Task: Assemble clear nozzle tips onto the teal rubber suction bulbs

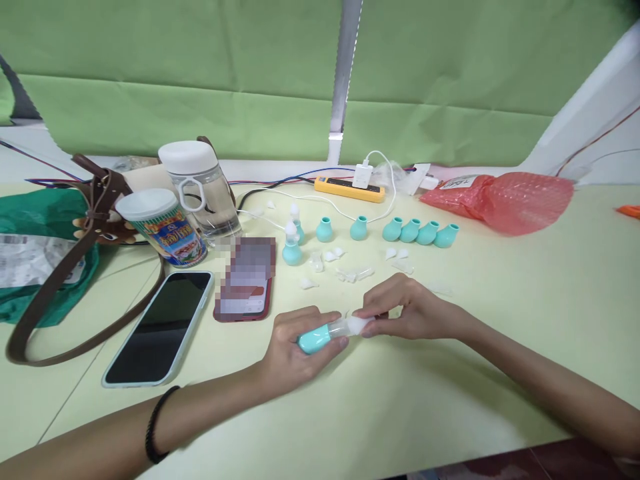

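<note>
Over the table (525,300), left fingers (325,355) clamp a teal bulb (314,340), right fingers (375,305) its tip (357,325).

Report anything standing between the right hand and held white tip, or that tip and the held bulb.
Nothing visible separates the right hand from the white tip it pinches. Between tip and teal bulb, in the left hand, sits a clear tube.
</note>
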Demonstrator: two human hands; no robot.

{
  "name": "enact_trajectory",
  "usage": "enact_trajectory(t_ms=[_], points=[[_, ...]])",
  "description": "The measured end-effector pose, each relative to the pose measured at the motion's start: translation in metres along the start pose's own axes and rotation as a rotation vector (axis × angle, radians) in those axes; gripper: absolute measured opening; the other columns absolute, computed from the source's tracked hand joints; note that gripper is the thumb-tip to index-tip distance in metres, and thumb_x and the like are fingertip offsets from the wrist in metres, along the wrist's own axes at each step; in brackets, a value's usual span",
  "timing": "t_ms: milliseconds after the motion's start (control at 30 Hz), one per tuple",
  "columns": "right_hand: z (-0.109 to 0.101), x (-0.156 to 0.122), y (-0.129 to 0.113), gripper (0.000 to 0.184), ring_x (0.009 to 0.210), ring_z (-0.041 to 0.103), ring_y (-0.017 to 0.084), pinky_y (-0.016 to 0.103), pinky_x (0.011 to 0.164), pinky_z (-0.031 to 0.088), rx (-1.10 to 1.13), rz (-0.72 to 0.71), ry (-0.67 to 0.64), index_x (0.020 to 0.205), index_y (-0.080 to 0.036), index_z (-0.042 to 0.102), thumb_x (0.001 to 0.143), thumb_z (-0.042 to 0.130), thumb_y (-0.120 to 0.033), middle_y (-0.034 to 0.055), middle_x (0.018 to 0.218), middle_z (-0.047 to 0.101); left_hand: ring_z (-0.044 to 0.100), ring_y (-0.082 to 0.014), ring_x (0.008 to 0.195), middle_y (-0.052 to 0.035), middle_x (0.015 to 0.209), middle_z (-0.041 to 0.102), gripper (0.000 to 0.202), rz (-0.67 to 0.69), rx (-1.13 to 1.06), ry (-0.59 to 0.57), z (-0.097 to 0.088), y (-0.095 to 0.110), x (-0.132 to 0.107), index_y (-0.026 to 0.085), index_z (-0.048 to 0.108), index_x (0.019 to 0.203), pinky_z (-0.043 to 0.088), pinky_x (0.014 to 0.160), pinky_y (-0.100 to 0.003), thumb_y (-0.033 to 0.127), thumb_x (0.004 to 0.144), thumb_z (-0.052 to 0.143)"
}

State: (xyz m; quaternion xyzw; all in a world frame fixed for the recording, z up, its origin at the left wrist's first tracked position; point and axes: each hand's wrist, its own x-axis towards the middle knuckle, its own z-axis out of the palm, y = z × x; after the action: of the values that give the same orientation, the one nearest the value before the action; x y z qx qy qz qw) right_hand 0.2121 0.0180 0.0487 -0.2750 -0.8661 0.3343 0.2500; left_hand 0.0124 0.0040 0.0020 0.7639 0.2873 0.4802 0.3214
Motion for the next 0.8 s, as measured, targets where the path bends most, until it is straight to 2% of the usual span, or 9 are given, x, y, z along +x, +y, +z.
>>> enact_trajectory(t_ms=[167, 267, 367, 433, 500, 567, 633, 733, 800], points=[[0.009, -0.003, 0.009, 0.015, 0.05, 0.05, 0.008, 0.021, 0.047, 0.043, 0.096, 0.063, 0.067, 0.083, -0.017, 0.067, 0.071, 0.06, -0.024, 0.0018, 0.061, 0.061, 0.048, -0.0103, 0.045, -0.0018, 0.053, 0.056, 0.016, -0.081, 0.025, -0.005, 0.0, 0.003, 0.001, 0.012, 0.066, 0.079, 0.037, 0.043, -0.022, 0.022, 0.067, 0.062], [0.001, -0.001, 0.005, 0.014, 0.049, 0.051, 0.008, 0.021, 0.047, 0.044, 0.131, 0.07, 0.087, 0.08, -0.017, 0.068, 0.067, 0.063, -0.02, 0.0018, 0.06, 0.061, 0.056, -0.0138, 0.057, -0.0049, 0.068, 0.064, 0.023, -0.177, -0.015, -0.035, 0.002, 0.003, 0.003, 0.014, 0.065, 0.086, 0.044, 0.053, -0.024, 0.025, 0.067, 0.063], [-0.008, 0.003, -0.001, 0.013, 0.049, 0.051, 0.008, 0.021, 0.046, 0.044, 0.151, 0.077, 0.085, 0.078, -0.017, 0.068, 0.065, 0.064, -0.017, 0.0015, 0.059, 0.062, 0.059, -0.017, 0.071, -0.0051, 0.082, 0.066, 0.027, -0.287, -0.027, -0.054, 0.003, 0.003, 0.004, 0.017, 0.062, 0.091, 0.047, 0.065, -0.027, 0.03, 0.067, 0.062], [-0.012, 0.008, -0.004, 0.013, 0.048, 0.051, 0.008, 0.021, 0.044, 0.044, 0.176, 0.084, 0.109, 0.077, -0.018, 0.068, 0.065, 0.064, -0.015, 0.0012, 0.059, 0.061, 0.058, -0.0177, 0.074, -0.0046, 0.084, 0.064, 0.031, -0.356, -0.018, -0.077, 0.001, 0.003, 0.005, 0.018, 0.06, 0.093, 0.046, 0.066, -0.028, 0.033, 0.066, 0.062], [-0.017, 0.015, -0.006, 0.011, 0.046, 0.05, 0.008, 0.021, 0.04, 0.042, 0.207, 0.105, 0.169, 0.074, -0.019, 0.068, 0.064, 0.064, -0.014, 0.0005, 0.057, 0.061, 0.055, -0.0172, 0.075, -0.0044, 0.084, 0.061, 0.039, -0.387, -0.068, -0.117, -0.001, 0.003, 0.005, 0.018, 0.053, 0.103, 0.045, 0.065, -0.028, 0.034, 0.068, 0.061], [-0.027, 0.025, -0.004, 0.007, 0.043, 0.049, 0.008, 0.021, 0.037, 0.04, 0.226, 0.139, 0.287, 0.068, -0.02, 0.068, 0.064, 0.064, -0.017, -0.0003, 0.055, 0.06, 0.054, -0.0165, 0.076, -0.005, 0.086, 0.058, 0.05, -0.381, -0.177, -0.141, -0.004, 0.002, 0.005, 0.019, 0.041, 0.116, 0.044, 0.066, -0.028, 0.033, 0.071, 0.057], [-0.043, 0.039, 0.0, 0.005, 0.041, 0.046, 0.007, 0.022, 0.036, 0.038, 0.216, 0.146, 0.499, 0.061, -0.021, 0.067, 0.064, 0.064, -0.019, -0.0014, 0.052, 0.057, 0.052, -0.0163, 0.08, -0.0068, 0.092, 0.055, 0.052, -0.368, -0.272, -0.127, -0.005, 0.001, 0.004, 0.019, 0.031, 0.123, 0.043, 0.068, -0.028, 0.031, 0.076, 0.05], [-0.071, 0.063, 0.012, 0.005, 0.04, 0.042, 0.007, 0.022, 0.035, 0.034, 0.113, 0.08, 0.895, 0.057, -0.021, 0.066, 0.061, 0.065, -0.019, -0.0025, 0.047, 0.052, 0.05, -0.0155, 0.082, -0.0081, 0.098, 0.051, 0.04, -0.355, -0.321, -0.089, -0.005, 0.001, 0.004, 0.021, 0.032, 0.119, 0.042, 0.07, -0.029, 0.027, 0.081, 0.041], [-0.085, 0.079, 0.023, 0.004, 0.043, 0.044, 0.009, 0.024, 0.038, 0.036, 0.0, 0.075, 1.048, 0.057, -0.021, 0.065, 0.062, 0.064, -0.02, -0.0018, 0.047, 0.051, 0.049, -0.015, 0.081, -0.0073, 0.096, 0.049, 0.032, -0.358, -0.305, -0.086, -0.004, 0.001, 0.003, 0.021, 0.036, 0.114, 0.042, 0.07, -0.028, 0.024, 0.082, 0.038]])
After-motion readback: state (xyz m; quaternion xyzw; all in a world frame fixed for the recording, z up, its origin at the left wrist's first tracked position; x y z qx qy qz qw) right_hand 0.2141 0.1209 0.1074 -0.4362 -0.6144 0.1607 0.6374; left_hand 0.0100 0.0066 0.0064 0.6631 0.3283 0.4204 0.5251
